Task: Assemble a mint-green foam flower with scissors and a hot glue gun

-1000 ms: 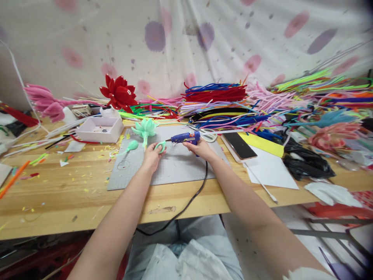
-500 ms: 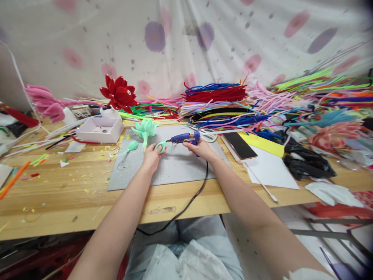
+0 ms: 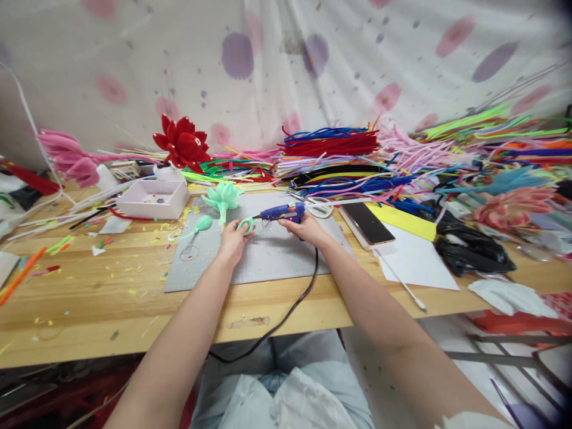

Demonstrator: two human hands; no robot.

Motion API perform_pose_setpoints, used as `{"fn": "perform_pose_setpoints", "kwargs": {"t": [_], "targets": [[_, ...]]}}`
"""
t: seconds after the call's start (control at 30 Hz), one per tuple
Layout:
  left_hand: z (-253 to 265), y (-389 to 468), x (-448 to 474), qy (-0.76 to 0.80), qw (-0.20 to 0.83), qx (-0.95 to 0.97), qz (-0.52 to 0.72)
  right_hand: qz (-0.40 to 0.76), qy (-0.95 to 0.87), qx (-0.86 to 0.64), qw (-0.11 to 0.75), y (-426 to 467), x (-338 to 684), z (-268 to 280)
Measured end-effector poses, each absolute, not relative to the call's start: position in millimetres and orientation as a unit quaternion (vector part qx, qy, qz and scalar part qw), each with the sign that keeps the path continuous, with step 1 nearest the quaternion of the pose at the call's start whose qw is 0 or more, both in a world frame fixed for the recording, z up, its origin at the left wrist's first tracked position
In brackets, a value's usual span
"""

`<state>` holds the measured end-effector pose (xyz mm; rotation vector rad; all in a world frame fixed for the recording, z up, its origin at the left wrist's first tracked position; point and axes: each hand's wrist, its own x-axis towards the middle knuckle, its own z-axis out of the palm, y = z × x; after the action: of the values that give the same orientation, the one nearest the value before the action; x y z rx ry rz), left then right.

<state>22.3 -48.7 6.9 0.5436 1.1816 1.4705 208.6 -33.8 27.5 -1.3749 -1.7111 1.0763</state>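
Note:
My left hand (image 3: 233,242) pinches a mint-green pipe-cleaner petal (image 3: 245,225) shaped as a loop. Wrapped round the handle of a blue glue gun (image 3: 282,212) is my right hand (image 3: 304,229). The gun's nozzle points left and is at the petal; whether it touches cannot be made out. Just behind my left hand stands a mint-green pipe-cleaner flower (image 3: 223,198). A separate mint-green petal (image 3: 204,223) with a thin stem lies to its left on the grey cutting mat (image 3: 268,262). A black cord (image 3: 295,305) runs from the gun down over the table's front edge.
Scissors (image 3: 320,207) lie behind the gun. A white box (image 3: 154,199) and a red flower (image 3: 182,143) are at the back left. Bundles of pipe cleaners (image 3: 330,144) line the back. At right are a phone (image 3: 367,223), white paper (image 3: 420,262) and a black bag (image 3: 473,250).
The glue gun has shifted very slightly left, toward the petal, in my right hand. My left hand stays nearly still with the petal.

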Motion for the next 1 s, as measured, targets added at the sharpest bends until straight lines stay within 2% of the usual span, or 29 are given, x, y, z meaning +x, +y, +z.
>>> {"fn": "perform_pose_setpoints", "kwargs": {"t": [1.0], "targets": [[5.2, -48.3, 20.9, 0.489, 0.569, 0.224, 0.622, 0.406, -0.650, -0.544, 0.342, -32.9, 213.8, 28.5]]}}
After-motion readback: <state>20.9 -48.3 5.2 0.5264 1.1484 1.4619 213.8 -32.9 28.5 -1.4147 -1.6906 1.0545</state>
